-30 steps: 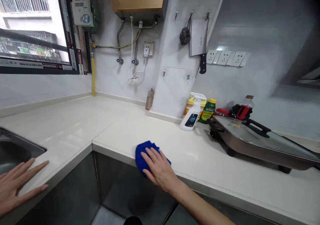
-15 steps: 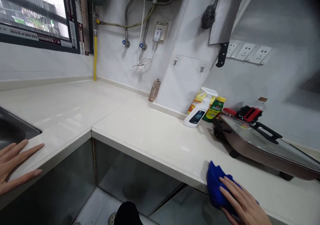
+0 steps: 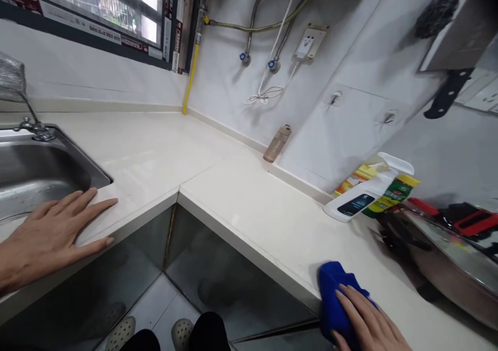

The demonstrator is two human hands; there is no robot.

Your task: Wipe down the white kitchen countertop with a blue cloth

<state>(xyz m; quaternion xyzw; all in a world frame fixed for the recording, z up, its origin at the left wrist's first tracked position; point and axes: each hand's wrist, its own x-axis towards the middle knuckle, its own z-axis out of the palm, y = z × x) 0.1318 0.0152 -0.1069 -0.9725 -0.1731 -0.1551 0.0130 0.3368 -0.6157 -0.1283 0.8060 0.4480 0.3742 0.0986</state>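
A blue cloth [image 3: 337,294] lies bunched over the front edge of the white countertop [image 3: 249,205], under my right hand [image 3: 368,317]. The fingers of that hand are closed over the cloth and press it to the counter; part of the thumb shows at the cloth's lower side. My left hand [image 3: 58,234] rests flat at the counter edge beside the sink [image 3: 50,164], fingers spread and holding nothing.
A white spray bottle [image 3: 360,192] and cleaner packs stand by the wall at right, near a lidded electric pan [image 3: 455,262]. A brown bottle [image 3: 277,143] leans in the corner. A cleaver [image 3: 447,89] hangs above. A faucet [image 3: 37,127] rises behind the sink.
The view has turned left, bringing more of the sink, the faucet and both shoes into sight. My right hand still holds the cloth at the counter edge; my left hand stays spread beside the sink.
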